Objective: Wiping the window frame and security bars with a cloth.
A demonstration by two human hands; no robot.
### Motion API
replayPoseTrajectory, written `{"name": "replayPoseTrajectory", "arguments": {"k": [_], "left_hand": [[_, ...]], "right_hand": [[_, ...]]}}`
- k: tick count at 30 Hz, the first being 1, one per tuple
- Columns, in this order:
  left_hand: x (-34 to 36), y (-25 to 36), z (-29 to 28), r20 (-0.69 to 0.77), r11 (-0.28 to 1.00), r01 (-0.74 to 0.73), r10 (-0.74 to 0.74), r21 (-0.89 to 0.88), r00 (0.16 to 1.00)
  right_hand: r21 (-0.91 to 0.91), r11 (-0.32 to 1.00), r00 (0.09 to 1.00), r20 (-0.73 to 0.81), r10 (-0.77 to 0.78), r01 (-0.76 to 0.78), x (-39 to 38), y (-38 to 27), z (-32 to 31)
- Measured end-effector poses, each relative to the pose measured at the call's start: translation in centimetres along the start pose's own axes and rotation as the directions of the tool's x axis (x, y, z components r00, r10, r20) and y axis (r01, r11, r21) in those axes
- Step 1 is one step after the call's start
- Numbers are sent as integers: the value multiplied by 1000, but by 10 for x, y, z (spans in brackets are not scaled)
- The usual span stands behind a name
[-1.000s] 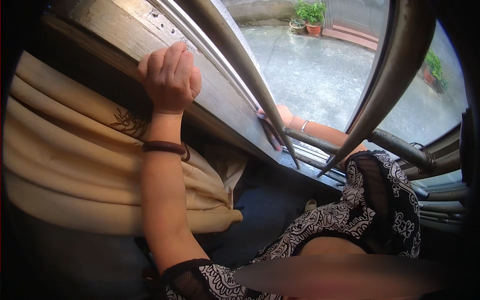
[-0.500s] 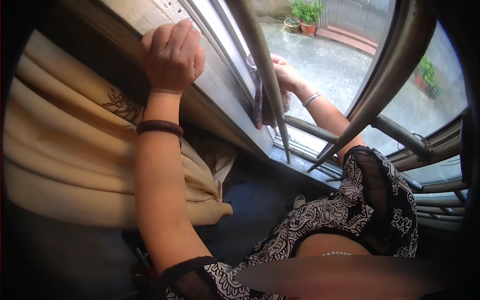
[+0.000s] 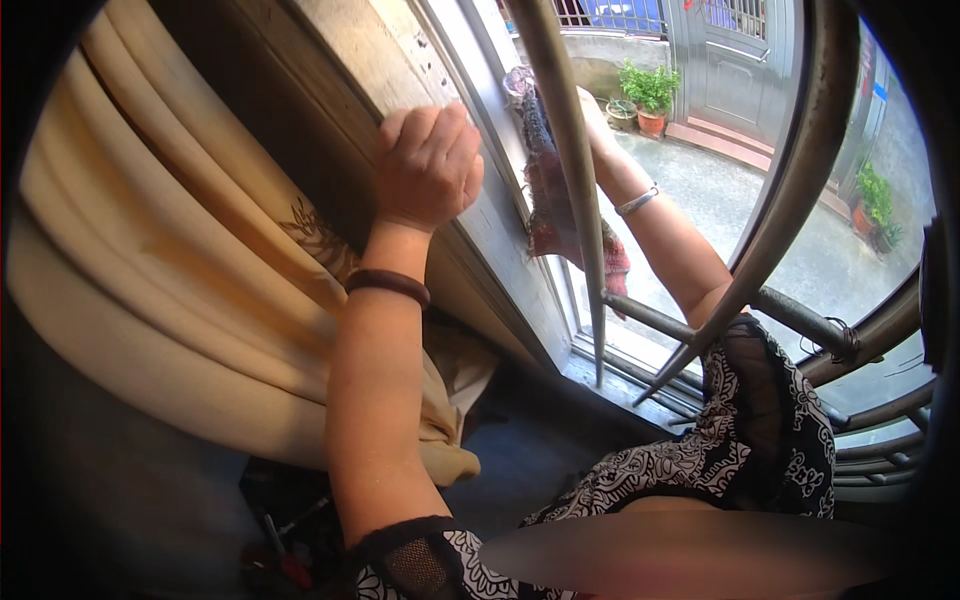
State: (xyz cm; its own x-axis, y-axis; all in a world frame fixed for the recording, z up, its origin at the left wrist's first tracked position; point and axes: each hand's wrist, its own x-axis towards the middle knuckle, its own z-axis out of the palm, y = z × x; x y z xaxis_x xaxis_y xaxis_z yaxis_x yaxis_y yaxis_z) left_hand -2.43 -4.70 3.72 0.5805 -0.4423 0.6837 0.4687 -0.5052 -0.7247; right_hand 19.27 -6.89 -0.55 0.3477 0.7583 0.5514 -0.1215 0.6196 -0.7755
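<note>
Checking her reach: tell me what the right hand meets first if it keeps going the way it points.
Probably the window frame: the right hand, mostly hidden behind a bar, presses a cloth up along it. Depth is unclear.

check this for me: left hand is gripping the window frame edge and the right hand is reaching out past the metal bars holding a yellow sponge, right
Not quite. In the head view the right hand, reaching out past the metal bars, holds a dark reddish cloth against the window, not a yellow sponge. The left hand does grip the window frame edge.
</note>
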Motion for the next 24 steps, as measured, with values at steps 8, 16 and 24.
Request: {"name": "replayPoseTrajectory", "arguments": {"k": [8, 16, 24], "left_hand": [[35, 14, 2, 71, 1000, 10, -12, 21, 997], [50, 22, 9, 76, 995, 8, -15, 95, 997], [54, 19, 7, 83, 998, 22, -27, 65, 996]], "right_hand": [[336, 942, 988, 132, -76, 28, 18, -51, 14], [557, 795, 955, 9, -296, 241, 60, -108, 38], [224, 707, 707, 96, -701, 670, 97, -137, 79]]}}
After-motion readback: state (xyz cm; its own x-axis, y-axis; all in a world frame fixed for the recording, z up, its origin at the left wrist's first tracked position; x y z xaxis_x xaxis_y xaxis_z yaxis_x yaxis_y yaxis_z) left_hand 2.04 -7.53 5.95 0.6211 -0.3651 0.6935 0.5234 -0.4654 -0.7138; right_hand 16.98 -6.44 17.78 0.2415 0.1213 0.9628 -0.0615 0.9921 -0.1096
